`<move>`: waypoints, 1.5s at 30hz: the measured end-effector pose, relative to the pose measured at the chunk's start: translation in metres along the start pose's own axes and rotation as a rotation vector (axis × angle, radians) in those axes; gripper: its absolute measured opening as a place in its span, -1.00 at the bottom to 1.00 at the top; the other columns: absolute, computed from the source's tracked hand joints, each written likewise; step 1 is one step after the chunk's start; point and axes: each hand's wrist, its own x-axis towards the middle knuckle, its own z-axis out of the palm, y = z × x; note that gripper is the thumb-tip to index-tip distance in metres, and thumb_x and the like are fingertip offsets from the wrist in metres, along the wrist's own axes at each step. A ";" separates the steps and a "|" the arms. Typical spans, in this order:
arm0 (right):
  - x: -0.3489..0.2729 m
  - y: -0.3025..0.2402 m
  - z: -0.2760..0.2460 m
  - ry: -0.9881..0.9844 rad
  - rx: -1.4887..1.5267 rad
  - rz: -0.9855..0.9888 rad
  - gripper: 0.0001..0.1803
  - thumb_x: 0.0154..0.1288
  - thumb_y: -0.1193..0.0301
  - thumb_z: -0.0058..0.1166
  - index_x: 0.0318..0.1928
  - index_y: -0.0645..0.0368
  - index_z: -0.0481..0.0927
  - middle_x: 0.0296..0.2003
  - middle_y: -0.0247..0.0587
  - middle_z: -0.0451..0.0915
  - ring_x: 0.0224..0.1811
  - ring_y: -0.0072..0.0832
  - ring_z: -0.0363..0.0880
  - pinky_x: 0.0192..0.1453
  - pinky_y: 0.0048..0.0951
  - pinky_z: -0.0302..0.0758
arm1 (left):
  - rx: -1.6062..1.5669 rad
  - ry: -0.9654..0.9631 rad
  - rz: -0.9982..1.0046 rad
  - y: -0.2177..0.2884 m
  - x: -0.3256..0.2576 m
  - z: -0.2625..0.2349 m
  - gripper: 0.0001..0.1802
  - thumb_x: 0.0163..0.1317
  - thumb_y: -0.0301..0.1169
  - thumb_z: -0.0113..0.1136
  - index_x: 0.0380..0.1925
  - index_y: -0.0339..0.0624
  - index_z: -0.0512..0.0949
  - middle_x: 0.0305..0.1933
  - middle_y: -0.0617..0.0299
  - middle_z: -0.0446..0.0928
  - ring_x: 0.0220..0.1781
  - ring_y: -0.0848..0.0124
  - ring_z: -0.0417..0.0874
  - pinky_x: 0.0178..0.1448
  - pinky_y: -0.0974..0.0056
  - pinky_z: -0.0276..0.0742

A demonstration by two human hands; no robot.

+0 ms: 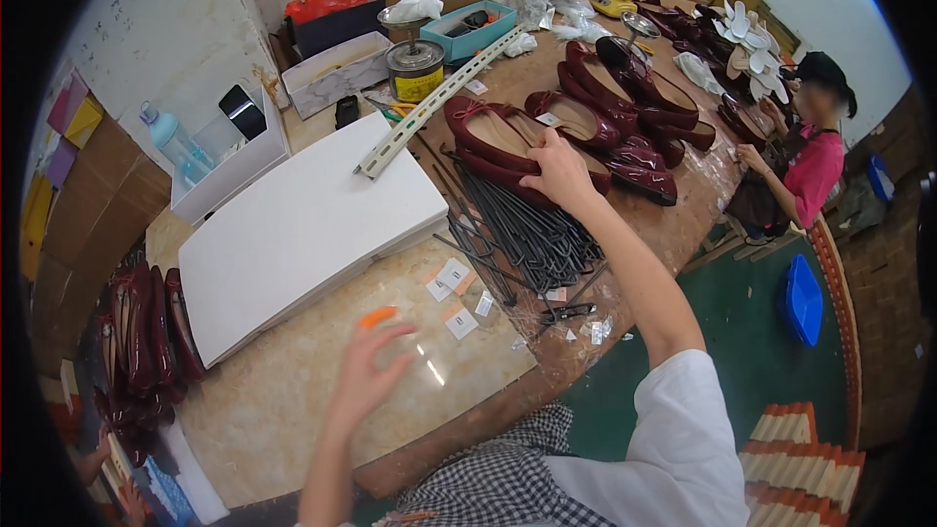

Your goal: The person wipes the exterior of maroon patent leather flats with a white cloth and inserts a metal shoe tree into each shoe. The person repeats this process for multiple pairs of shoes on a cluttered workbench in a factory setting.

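My right hand (564, 174) reaches across to a pile of dark red patent ballet flats. Its fingers are closed on the edge of a ballet flat (495, 140) with a small bow and a beige insole. Beneath that shoe lies a heap of thin black rods (527, 234) with bent ends. Over the marbled board (293, 410), my left hand (371, 371) hovers, slightly blurred, its fingers apart. Something orange (378, 316) sits at one of its fingertips, perhaps a finger cover. Small white and orange labels (454, 275) lie beyond that hand.
A stack of white sheets (312, 224) covers the board's far side, with a slotted metal bar (439, 102) across its corner. Behind stand a tin (415, 68) and open boxes (337, 73). More red shoes (137, 332) are at left. A person in pink (818, 171) works at right.
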 end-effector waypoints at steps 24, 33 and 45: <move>-0.153 -0.238 0.020 -0.202 0.478 -0.273 -0.35 0.24 0.24 0.17 0.30 0.17 0.31 0.07 -0.04 0.50 -0.06 -0.11 0.58 -0.02 -0.22 0.53 | -0.407 1.061 -0.422 -0.108 -0.200 -0.037 -0.50 0.37 -0.56 -0.09 0.33 -0.29 0.31 -0.41 0.49 0.37 -0.44 0.72 0.31 -0.40 0.54 0.23; -0.175 -0.225 0.019 -0.584 0.800 0.021 -0.57 0.27 0.50 0.01 0.16 0.25 0.48 -0.31 0.16 0.62 -0.31 -0.10 0.64 -0.25 -0.32 0.52 | 0.207 0.649 -0.697 -0.071 -0.209 -0.027 -0.56 0.20 -0.37 0.10 0.10 -0.18 0.56 -0.69 0.11 0.41 -0.65 0.54 0.39 -0.50 0.31 0.37; -0.176 -0.202 0.001 -0.546 0.840 0.187 -0.46 0.32 0.53 0.05 0.31 0.24 0.34 -0.02 0.01 0.58 -0.13 -0.26 0.64 -0.01 -0.36 0.55 | 0.947 0.561 -0.278 -0.141 0.098 -0.132 -0.43 0.33 -0.04 0.01 0.35 0.26 0.30 0.40 -0.18 0.13 0.47 -0.14 0.03 0.39 -0.31 0.03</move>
